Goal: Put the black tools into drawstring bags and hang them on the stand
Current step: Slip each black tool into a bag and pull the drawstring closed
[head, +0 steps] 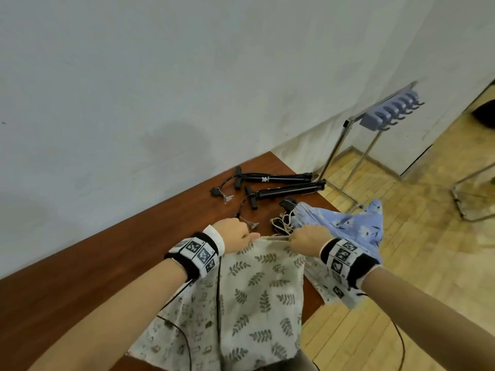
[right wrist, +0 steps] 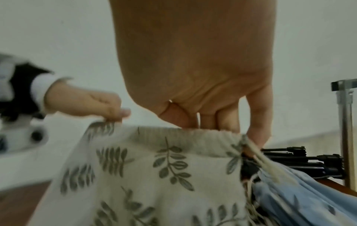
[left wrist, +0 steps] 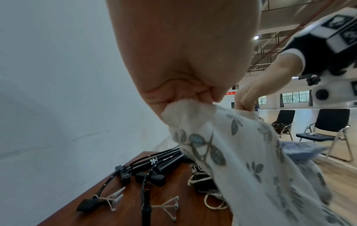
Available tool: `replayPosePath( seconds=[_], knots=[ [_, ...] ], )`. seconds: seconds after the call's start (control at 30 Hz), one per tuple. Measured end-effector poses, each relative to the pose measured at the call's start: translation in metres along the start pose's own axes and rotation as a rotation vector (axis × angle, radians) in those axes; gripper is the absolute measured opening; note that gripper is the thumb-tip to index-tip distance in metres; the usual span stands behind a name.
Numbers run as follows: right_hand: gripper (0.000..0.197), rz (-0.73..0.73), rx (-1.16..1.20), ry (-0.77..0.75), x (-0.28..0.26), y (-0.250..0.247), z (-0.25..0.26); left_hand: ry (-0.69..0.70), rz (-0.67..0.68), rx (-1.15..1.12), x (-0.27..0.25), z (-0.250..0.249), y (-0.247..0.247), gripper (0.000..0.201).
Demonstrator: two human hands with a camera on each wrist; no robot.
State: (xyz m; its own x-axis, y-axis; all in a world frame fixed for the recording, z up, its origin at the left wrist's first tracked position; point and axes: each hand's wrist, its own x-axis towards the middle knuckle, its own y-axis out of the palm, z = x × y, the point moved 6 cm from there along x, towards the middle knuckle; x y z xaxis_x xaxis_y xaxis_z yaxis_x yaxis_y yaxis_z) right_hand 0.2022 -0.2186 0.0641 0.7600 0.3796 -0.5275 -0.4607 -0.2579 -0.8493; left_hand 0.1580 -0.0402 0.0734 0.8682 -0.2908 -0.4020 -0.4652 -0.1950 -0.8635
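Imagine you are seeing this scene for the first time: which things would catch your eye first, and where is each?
At the centre, the left hand and right hand each grip the top edge of a cream leaf-print drawstring bag, holding it over the near end of the brown table. Beyond it lie two black hand pumps with hoses, and to the right a blue floral bag. A metal stand with a row of hooks stands on the wooden floor beside the table.

Pale wall (head: 160, 76) behind brown table (head: 80, 290); wood floor (head: 428, 236) — black folding chairs (left wrist: 328, 130)

Head view downward over table (head: 80, 277); wrist views close, sharing leaf-print bag (head: 263, 293)
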Motion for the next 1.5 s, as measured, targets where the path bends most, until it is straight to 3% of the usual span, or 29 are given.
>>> replayPosePath(
  seconds=[0.1,0.2,0.33,0.43,0.5,0.57,0.63,0.73,0.87,1.0,1.13,1.2,1.3,1.4,1.5],
  knots=[
    [0.031,-0.173,0.022,0.051,0.006,-0.037,-0.006,-0.111,-0.103,-0.005,0.007,0.015,-0.021,0.056],
    [0.039,-0.211,-0.015,0.113,0.024,-0.052,-0.013,-0.21,-0.136,-0.043,0.019,0.032,-0.034,0.046],
    [0.025,0.006,-0.028,0.045,0.059,-0.037,-0.008,-0.258,0.019,-0.042,0.033,0.045,-0.021,0.038],
    [0.011,0.231,0.153,-0.083,0.091,-0.021,0.004,-0.233,0.136,0.026,0.044,0.053,0.004,0.023],
    [0.015,0.203,0.296,-0.11,0.123,-0.027,0.006,-0.222,0.187,0.026,0.056,0.057,0.019,0.018],
    [0.021,0.073,0.343,-0.087,0.161,-0.042,0.002,-0.23,0.265,0.02,0.07,0.059,0.03,0.021],
    [0.034,-0.024,0.271,-0.053,0.197,-0.052,-0.001,-0.227,0.354,-0.003,0.083,0.058,0.037,0.034],
    [0.056,-0.009,0.099,0.016,0.244,-0.044,-0.003,-0.194,0.396,-0.026,0.098,0.058,0.037,0.043],
    [0.059,0.05,-0.094,0.085,0.283,-0.021,-0.008,-0.188,0.395,-0.036,0.113,0.067,0.039,0.038],
    [0.051,0.078,-0.134,0.126,0.3,-0.004,-0.012,-0.206,0.398,-0.108,0.119,0.073,0.046,0.042],
    [0.052,0.141,-0.168,0.069,0.3,-0.001,-0.017,-0.235,0.394,-0.164,0.122,0.072,0.047,0.039],
    [0.051,0.126,-0.162,0.022,0.295,-0.01,-0.019,-0.269,0.326,-0.22,0.121,0.074,0.038,0.032],
    [0.052,-0.037,-0.124,-0.067,0.276,-0.04,-0.022,-0.372,-0.003,-0.343,0.113,0.08,0.011,0.023],
    [0.053,-0.205,-0.08,-0.126,0.242,-0.074,-0.023,-0.48,-0.306,-0.494,0.097,0.083,-0.011,0.049],
    [0.041,-0.338,-0.048,-0.201,0.197,-0.108,-0.012,-0.486,-0.332,-0.545,0.083,0.077,-0.022,0.069]
  ],
)
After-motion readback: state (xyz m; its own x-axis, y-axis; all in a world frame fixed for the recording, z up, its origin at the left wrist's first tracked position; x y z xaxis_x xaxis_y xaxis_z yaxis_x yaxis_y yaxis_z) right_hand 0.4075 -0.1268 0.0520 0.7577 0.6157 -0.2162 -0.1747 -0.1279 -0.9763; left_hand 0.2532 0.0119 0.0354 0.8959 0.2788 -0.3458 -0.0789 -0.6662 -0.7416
